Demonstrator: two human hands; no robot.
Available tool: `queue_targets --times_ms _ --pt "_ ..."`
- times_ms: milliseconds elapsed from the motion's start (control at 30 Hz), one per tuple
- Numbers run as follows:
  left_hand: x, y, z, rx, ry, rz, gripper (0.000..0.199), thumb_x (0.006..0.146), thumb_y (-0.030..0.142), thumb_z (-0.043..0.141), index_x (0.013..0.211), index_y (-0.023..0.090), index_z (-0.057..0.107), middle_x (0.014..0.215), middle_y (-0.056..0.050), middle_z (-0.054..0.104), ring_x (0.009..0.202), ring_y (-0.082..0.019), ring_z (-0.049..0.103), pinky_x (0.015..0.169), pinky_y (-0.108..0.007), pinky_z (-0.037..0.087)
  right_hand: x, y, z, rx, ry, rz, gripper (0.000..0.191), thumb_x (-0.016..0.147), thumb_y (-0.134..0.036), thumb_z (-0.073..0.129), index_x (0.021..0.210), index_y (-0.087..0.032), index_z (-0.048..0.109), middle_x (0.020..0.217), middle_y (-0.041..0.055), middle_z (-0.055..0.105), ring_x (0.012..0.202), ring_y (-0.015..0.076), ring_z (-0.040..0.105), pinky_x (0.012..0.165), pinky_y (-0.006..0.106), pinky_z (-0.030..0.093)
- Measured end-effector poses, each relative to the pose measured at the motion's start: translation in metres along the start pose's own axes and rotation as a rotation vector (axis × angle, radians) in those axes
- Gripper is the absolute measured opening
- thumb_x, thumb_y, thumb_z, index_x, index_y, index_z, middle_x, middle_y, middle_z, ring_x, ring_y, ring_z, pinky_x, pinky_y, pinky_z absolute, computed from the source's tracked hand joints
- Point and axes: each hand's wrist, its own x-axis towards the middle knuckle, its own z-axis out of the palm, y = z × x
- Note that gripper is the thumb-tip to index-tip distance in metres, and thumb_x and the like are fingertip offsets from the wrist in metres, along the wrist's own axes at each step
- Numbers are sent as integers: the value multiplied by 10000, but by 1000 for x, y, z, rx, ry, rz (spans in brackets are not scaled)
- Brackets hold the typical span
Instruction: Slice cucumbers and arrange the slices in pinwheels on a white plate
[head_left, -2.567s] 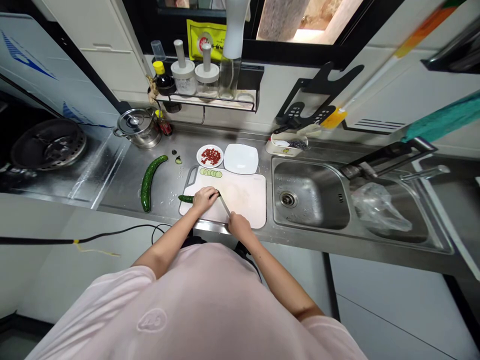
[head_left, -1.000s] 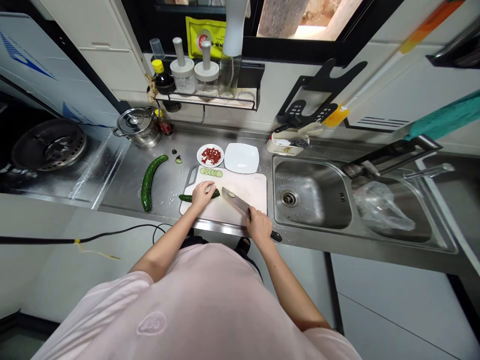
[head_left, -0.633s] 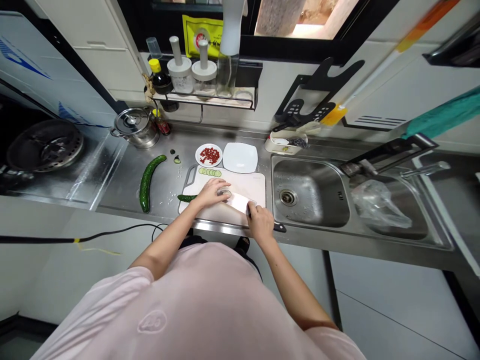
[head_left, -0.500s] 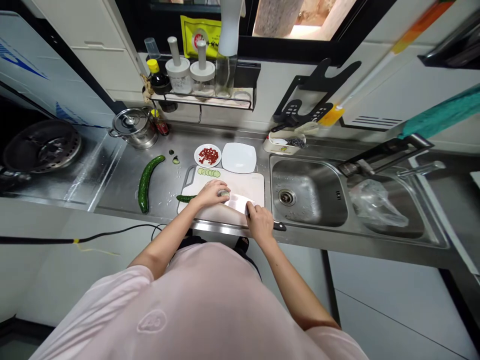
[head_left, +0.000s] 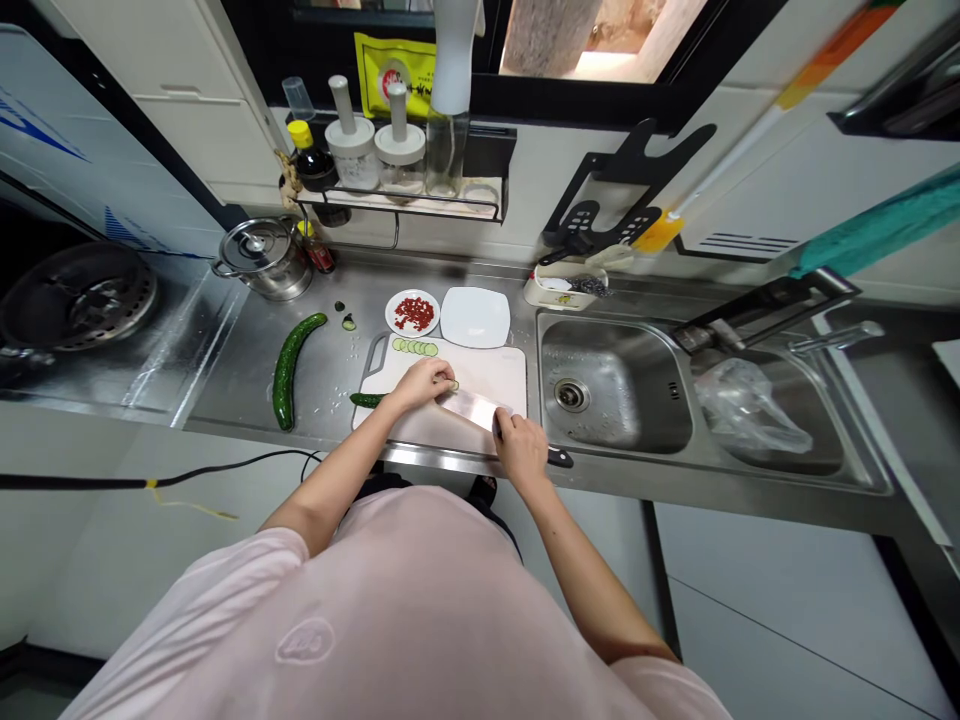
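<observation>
My right hand [head_left: 523, 445] is wrapped round the black handle of a kitchen knife [head_left: 472, 407], whose broad blade lies low over the white cutting board [head_left: 491, 368]. With fingertips pinched together, my left hand [head_left: 420, 385] has a small pale cucumber slice [head_left: 453, 386] at the blade's far end. Part of a cut cucumber [head_left: 366, 400] shows beneath my left wrist; the rest of it is hidden. A row of overlapping cucumber slices [head_left: 415, 347] lies along the board's back edge. Left of the board, a whole cucumber [head_left: 291, 370] rests on the steel counter.
Behind the board stand a plate of chopped red pieces [head_left: 412, 314] and a square white plate [head_left: 475, 317]. Cucumber end scraps [head_left: 349, 322] lie nearby. To the right is a steel sink [head_left: 622, 390]; a lidded pot [head_left: 264, 258] stands back left, under a jar rack [head_left: 405, 205].
My left fingers have drawn together at the blade, and the slice there now shows at their tips. The knife and my right hand stay in nearly the same place.
</observation>
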Motion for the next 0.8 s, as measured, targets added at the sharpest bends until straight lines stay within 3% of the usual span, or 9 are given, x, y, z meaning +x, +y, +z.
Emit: queue_targets --times_ms 100,200,400,700,800 --pt "14 -16 6 -97 81 -141 201 771 336 602 885 184 666 801 -13 670 711 -139 589 683 -262 467 -2 4 5 0 -4 18 371 898 -285 477 1255 -187 506 962 101 600 884 224 499 755 305 271" --pt "32 -34 8 -87 172 -251 197 739 321 628 861 173 674 790 -21 680 700 -140 595 670 -257 462 -3 8 9 13 -3 38 362 900 -299 475 1244 -192 512 959 93 607 887 222 511 759 300 274" --pt "59 -52 4 138 124 -338 143 732 254 619 832 210 713 807 -31 704 738 -172 609 694 -278 450 -6 11 9 43 -21 74 370 906 -300 458 1256 -192 508 973 93 621 901 217 527 772 295 287" --pt "72 -56 5 333 114 -292 224 783 252 553 936 248 717 993 -69 691 920 -249 609 778 -339 441 -10 12 13 46 -23 102 341 890 -305 501 1217 -216 537 965 76 627 889 211 540 771 290 294" --pt "71 -58 4 325 178 -274 273 823 240 512 1026 266 693 1071 -60 671 972 -243 594 806 -335 435 -9 12 12 48 -33 104 345 892 -312 503 1222 -219 529 977 78 624 899 211 539 775 290 295"
